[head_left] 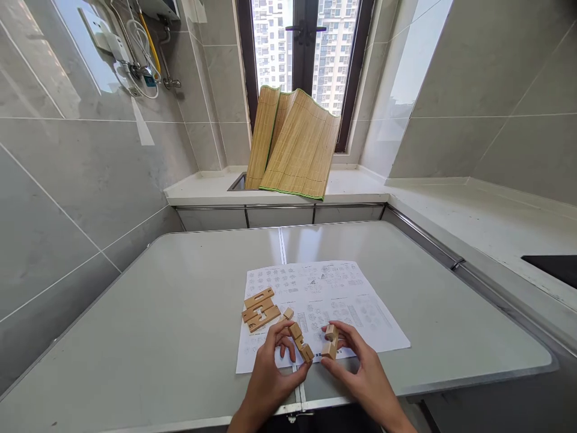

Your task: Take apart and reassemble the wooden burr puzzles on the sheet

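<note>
Near the front edge of the table, my left hand [277, 370] grips a notched wooden piece [300, 343] between thumb and fingers, tilted. To its right, my right hand [360, 367] pinches a second notched wooden piece [330, 341], held more upright. A small gap separates the two pieces. Behind my left hand, the end of another wooden block [288, 313] shows; the rest of it is hidden. Several flat wooden pieces with cut-outs [260, 310] lie close together on the left part of a printed paper sheet [378, 325].
The sheet lies on a pale folding table [180, 319] with a centre seam. Behind it, a bamboo mat [302, 144] leans at the window above a white ledge [202, 191]. A metal rail [419, 237] runs along the right side.
</note>
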Available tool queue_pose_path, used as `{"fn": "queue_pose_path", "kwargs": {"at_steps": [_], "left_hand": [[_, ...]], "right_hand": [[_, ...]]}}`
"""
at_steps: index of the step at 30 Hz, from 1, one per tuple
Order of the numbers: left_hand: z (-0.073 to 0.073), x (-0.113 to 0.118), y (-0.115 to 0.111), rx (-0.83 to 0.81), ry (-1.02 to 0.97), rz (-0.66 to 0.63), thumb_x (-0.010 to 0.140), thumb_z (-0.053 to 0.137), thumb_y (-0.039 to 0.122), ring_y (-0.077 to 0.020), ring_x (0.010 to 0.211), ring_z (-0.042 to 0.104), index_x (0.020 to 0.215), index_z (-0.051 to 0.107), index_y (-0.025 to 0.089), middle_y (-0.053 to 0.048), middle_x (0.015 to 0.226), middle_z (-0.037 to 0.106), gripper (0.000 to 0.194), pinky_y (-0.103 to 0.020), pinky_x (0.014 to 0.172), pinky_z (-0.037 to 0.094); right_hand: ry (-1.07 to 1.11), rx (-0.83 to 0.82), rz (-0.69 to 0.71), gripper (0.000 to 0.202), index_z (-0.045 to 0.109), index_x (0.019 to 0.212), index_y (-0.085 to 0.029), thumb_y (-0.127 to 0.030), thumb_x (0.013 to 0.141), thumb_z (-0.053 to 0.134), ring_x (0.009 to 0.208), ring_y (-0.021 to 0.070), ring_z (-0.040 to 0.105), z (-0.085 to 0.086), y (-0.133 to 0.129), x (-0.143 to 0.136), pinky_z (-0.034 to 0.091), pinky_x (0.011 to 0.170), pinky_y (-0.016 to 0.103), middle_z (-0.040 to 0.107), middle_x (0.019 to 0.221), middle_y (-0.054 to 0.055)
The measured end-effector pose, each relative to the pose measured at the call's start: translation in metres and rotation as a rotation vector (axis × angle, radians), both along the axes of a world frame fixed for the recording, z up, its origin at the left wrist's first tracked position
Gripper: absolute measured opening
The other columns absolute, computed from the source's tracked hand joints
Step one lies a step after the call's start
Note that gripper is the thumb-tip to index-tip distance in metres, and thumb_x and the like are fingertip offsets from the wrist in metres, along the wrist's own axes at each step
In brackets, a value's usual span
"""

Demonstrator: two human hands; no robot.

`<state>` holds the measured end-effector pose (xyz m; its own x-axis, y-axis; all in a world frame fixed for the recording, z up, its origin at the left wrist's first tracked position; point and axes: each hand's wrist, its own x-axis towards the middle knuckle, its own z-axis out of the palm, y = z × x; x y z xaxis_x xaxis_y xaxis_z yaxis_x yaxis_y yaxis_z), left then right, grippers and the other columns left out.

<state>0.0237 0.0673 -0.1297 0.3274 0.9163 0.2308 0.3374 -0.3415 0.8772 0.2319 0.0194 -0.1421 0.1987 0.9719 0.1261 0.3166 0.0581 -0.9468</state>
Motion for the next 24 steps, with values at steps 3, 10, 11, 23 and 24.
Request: {"fn": "queue_pose_path", "kwargs": {"at_steps": [3,10,11,23,24], "left_hand": [[-0.008,0.0,-0.007,0.009,-0.041,0.037,0.075,0.071,0.015,-0.0155,0.068,0.063,0.128,0.049,0.023,0.006,0.071,0.063,0.059,-0.027,0.071,0.05],[-0.018,0.01,-0.023,-0.003,-0.147,0.184,0.077,0.073,0.027,-0.0182,0.072,0.072,0.124,0.055,0.024,-0.003,0.09,0.076,0.05,-0.028,0.067,0.059],[-0.018,0.01,-0.024,0.008,-0.169,0.201,0.078,0.074,0.028,-0.0195,0.076,0.074,0.124,0.055,0.025,-0.004,0.094,0.077,0.049,-0.029,0.07,0.06],[-0.018,0.002,-0.025,-0.038,-0.105,0.115,0.074,0.074,0.026,-0.0254,0.098,0.076,0.119,0.059,0.025,-0.006,0.109,0.078,0.048,-0.033,0.083,0.063],[-0.016,0.002,-0.025,-0.053,-0.116,0.104,0.073,0.074,0.025,-0.0253,0.098,0.076,0.119,0.058,0.024,-0.007,0.11,0.078,0.048,-0.033,0.084,0.063]], "right_hand": [[-0.043,0.027,-0.017,0.059,0.062,0.126,-0.024,-0.045,0.075,0.083,0.098,0.0265,0.07,0.01,-0.004,-0.021,0.057,0.092,0.037,0.074,0.119,0.008],[-0.215,0.085,-0.066,0.06,0.063,0.119,-0.021,-0.044,0.07,0.086,0.09,0.028,0.072,0.014,-0.002,-0.052,0.061,0.079,0.035,0.075,0.105,0.009],[-0.236,0.102,-0.073,0.059,0.063,0.119,-0.021,-0.045,0.07,0.086,0.091,0.0285,0.073,0.014,-0.001,-0.054,0.062,0.079,0.035,0.075,0.105,0.009],[-0.283,0.139,-0.142,0.055,0.059,0.118,-0.023,-0.046,0.074,0.082,0.093,0.0297,0.076,0.012,0.0,-0.07,0.064,0.074,0.036,0.076,0.106,0.009],[-0.274,0.138,-0.147,0.054,0.06,0.118,-0.023,-0.046,0.074,0.082,0.093,0.0299,0.076,0.012,0.001,-0.071,0.064,0.074,0.036,0.076,0.106,0.009]]}}
